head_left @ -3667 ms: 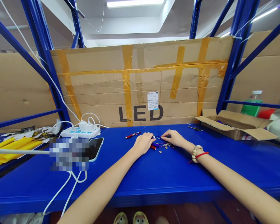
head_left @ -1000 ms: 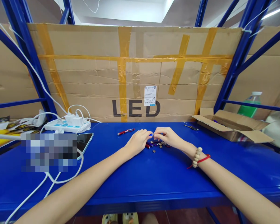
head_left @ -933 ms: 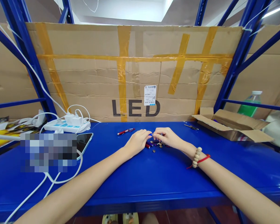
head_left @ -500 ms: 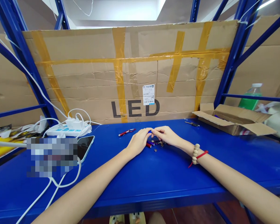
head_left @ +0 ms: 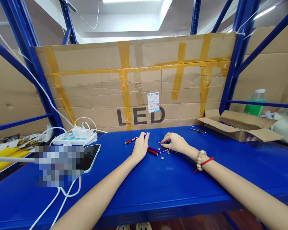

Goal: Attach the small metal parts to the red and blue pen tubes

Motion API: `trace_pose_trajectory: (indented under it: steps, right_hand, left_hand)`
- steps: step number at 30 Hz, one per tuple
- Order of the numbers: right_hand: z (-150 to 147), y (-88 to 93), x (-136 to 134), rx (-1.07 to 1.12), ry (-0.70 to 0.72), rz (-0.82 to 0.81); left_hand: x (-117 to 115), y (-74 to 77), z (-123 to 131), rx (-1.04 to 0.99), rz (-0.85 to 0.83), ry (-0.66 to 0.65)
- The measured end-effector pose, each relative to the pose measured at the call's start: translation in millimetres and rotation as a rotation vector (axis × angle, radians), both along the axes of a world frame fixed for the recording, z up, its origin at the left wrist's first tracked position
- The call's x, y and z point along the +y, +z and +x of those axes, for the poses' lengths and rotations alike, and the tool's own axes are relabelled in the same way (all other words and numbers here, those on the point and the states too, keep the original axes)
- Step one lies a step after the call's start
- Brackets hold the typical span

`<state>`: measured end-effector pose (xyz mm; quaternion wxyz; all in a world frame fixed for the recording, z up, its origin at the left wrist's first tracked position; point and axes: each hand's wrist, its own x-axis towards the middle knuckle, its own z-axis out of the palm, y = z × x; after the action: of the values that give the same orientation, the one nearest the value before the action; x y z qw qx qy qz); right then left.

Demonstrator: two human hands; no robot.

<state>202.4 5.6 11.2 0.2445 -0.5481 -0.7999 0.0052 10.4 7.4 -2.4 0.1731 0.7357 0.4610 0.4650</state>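
My left hand is closed, with a small blue piece with a shiny metal end poking out between thumb and forefinger. My right hand, a little to the right, pinches a small blue part just above the table. Between and below the hands lie a red tube and a blue tube. Several small round metal discs are scattered beside them, some partly under my right hand. A red pen-like thing with a silver section lies left of my left hand.
A phone, a white power strip and cables fill the left side. At the back right are keys and an open cardboard box. A large cardboard sheet stands behind the blue table.
My hands, together before, have moved apart, each holding a small blue piece. More of the red and blue tubes shows. The camera has tilted up slightly.
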Motion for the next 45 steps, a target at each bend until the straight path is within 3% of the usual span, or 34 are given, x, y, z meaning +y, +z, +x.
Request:
trace_pose_trajectory:
  steps: [12, 24, 29, 37, 45]
  right_hand:
    - [-9, 2.4, -9, 0.068, -0.034, -0.073]
    - [-7, 1.8, -7, 0.15, 0.19, 0.154]
    - [-6, -1.0, -2, 0.203, 0.21, 0.18]
    - [-7, 0.0, -2, 0.205, 0.17, 0.154]
    - [-8, 2.3, -7, 0.182, 0.268, 0.156]
  left_hand:
    - [-6, 2.6, 1, 0.196, 0.015, 0.036]
    - [-18, 8.6, 4, 0.348, 0.039, -0.077]
    - [-19, 8.7, 5, 0.39, 0.076, -0.03]
    - [-20, 9.6, 5, 0.394, 0.077, 0.0]
    - [-18, 8.8, 5, 0.366, 0.066, -0.002]
